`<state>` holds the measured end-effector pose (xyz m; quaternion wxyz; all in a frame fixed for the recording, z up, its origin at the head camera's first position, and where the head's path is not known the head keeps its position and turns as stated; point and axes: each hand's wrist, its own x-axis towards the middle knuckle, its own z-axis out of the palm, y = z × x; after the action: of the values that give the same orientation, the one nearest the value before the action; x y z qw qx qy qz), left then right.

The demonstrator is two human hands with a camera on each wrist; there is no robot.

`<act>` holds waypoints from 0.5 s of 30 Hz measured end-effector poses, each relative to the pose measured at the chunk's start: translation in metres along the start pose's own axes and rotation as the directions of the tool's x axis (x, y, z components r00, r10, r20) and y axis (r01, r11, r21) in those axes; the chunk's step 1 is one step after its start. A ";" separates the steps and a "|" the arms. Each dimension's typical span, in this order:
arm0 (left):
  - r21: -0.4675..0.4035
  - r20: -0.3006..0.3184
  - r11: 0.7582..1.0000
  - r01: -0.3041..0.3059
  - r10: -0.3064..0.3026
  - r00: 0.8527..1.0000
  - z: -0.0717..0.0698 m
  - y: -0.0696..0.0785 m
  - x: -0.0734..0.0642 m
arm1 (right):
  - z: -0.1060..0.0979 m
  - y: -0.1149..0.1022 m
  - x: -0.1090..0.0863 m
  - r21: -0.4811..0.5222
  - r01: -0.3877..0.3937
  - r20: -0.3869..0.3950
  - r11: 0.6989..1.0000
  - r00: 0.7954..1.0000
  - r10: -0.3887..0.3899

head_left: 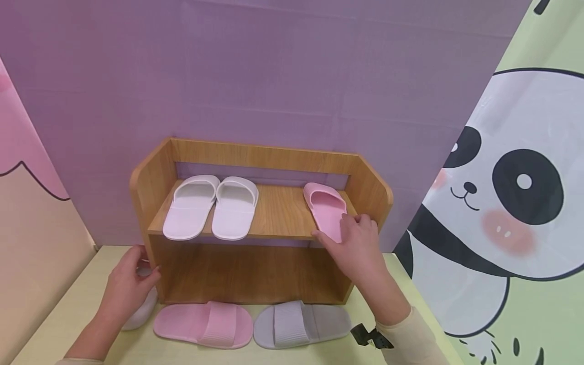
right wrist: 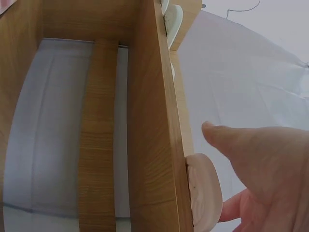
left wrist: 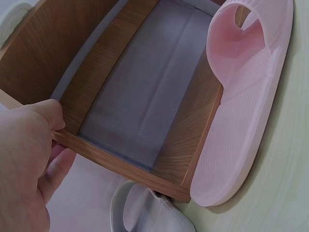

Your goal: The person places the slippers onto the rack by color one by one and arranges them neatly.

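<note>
A wooden two-tier shoe rack (head_left: 264,157) stands on the table. My left hand (head_left: 128,286) holds the front edge of its left side panel; the left wrist view has the thumb and a finger on either side of that edge. On the right of the upper shelf lies a pink slipper (head_left: 326,210), heel towards me. My right hand (head_left: 358,253) is spread around its heel end. In the right wrist view the thumb stands apart from the slipper, with the fingers beside it, partly hidden. Two white slippers (head_left: 189,213) lie side by side on the upper shelf's left.
On the table in front of the rack, another pink slipper (head_left: 180,323) and a grey slipper (head_left: 328,322) lie sideways. A whitish slipper (head_left: 142,313) sits left of the rack, partly behind my left hand. A purple cloth (head_left: 274,76) hangs behind.
</note>
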<state>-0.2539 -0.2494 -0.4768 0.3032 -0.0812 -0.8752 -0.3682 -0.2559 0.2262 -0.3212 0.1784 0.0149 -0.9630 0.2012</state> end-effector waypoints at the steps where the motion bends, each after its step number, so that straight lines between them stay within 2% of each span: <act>1: -0.002 0.002 1.000 0.001 -0.001 1.000 0.000 0.000 0.000 | 0.000 0.001 -0.001 0.015 -0.005 -0.001 1.000 1.000 0.005; 5: 0.000 0.004 1.000 0.003 -0.003 1.000 0.000 0.000 0.000 | -0.002 0.006 -0.007 0.098 -0.006 -0.030 0.995 1.000 0.009; 10: 0.012 -0.004 1.000 0.005 -0.005 1.000 0.000 0.000 0.000 | -0.006 0.015 -0.016 0.205 0.042 -0.103 0.978 0.994 -0.021; 15: 0.006 -0.009 1.000 -0.002 0.002 1.000 0.000 0.000 0.000 | -0.011 0.025 -0.025 0.271 0.080 -0.170 0.959 0.985 -0.034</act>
<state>-0.2540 -0.2499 -0.4766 0.3079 -0.0794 -0.8748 -0.3656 -0.2310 0.2523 -0.3305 0.2585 0.0510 -0.9067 0.3293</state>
